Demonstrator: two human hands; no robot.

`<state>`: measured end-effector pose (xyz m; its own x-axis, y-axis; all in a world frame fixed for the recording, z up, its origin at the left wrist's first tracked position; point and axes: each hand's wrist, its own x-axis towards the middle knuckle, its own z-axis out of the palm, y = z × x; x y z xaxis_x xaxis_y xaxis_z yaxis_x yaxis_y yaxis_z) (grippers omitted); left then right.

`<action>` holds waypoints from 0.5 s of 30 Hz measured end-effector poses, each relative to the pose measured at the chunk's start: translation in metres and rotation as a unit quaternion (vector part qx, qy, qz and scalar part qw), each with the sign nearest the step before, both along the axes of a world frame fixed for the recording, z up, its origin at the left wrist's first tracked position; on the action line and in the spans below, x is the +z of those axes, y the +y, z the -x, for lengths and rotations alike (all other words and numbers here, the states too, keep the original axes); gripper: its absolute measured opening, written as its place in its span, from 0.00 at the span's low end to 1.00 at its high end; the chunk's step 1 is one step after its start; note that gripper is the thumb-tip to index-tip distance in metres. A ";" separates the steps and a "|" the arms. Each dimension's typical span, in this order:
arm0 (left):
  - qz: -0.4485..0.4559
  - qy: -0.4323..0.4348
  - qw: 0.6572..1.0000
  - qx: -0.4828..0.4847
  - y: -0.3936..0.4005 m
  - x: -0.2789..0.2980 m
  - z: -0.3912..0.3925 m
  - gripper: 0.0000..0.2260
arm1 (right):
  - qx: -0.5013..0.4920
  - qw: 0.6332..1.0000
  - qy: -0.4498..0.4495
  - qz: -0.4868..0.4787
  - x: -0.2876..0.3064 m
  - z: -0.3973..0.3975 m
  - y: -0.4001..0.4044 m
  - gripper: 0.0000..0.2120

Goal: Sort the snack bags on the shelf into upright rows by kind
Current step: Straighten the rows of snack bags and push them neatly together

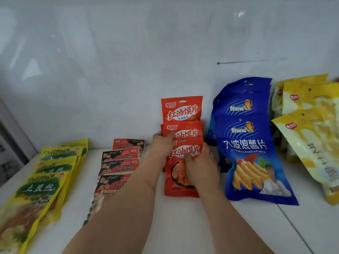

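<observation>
My left hand [161, 143] gripped the left edge of the orange bags [182, 129], thumb over the front. My right hand [200, 167] pinched the nearest orange bag [181, 187]. That row stood mid-shelf [183, 226], red-black packets [119, 167] left, blue chip bags [247, 143] right.

- TuDouSi bags [39, 187] lie overlapped at the shelf's [183, 226] left.
- Noodle-snack packets [119, 167] sit right of them.
- Bun-chip bags [182, 143] occupy the middle.
- Wave-chip bags [245, 143] stand further right.
- Cheese-crisp bags [310, 129] lie rightmost.
</observation>
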<state>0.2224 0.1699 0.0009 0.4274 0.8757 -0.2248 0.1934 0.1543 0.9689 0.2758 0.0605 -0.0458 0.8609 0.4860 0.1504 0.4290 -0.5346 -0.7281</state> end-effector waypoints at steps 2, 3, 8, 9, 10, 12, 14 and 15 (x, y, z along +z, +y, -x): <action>0.000 -0.001 1.000 -0.016 0.002 0.000 0.003 0.21 | 0.000 1.000 0.001 -0.011 0.000 0.001 -0.001 0.31; 0.004 -0.002 1.000 -0.021 0.002 0.000 0.005 0.21 | 0.001 1.000 0.002 -0.020 0.001 0.001 -0.002 0.31; 0.011 -0.003 0.999 -0.045 -0.001 -0.004 0.011 0.20 | 0.012 0.997 0.036 -0.060 0.009 0.006 -0.010 0.32; 0.009 -0.003 0.999 -0.046 -0.002 -0.005 0.012 0.20 | 0.011 0.997 0.042 -0.065 0.010 0.006 -0.012 0.32; 0.008 -0.002 0.999 -0.048 -0.003 -0.007 0.013 0.20 | 0.008 0.996 0.047 -0.069 0.011 0.007 -0.015 0.32; 0.001 0.012 0.999 -0.049 -0.006 -0.009 0.016 0.21 | 0.002 0.996 0.054 -0.074 0.012 0.007 -0.020 0.31; -0.013 0.035 0.998 -0.059 -0.008 -0.010 0.018 0.22 | -0.003 0.995 0.063 -0.076 0.013 0.008 -0.024 0.28; -0.022 0.053 0.996 -0.068 -0.009 -0.009 0.020 0.23 | -0.005 0.995 0.067 -0.079 0.012 0.008 -0.026 0.27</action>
<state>0.2029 0.1606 -0.0076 0.5188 0.8213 -0.2374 0.3107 0.0776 0.9473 0.2675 0.0342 -0.0333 0.8832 0.4565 0.1076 0.3176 -0.4133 -0.8534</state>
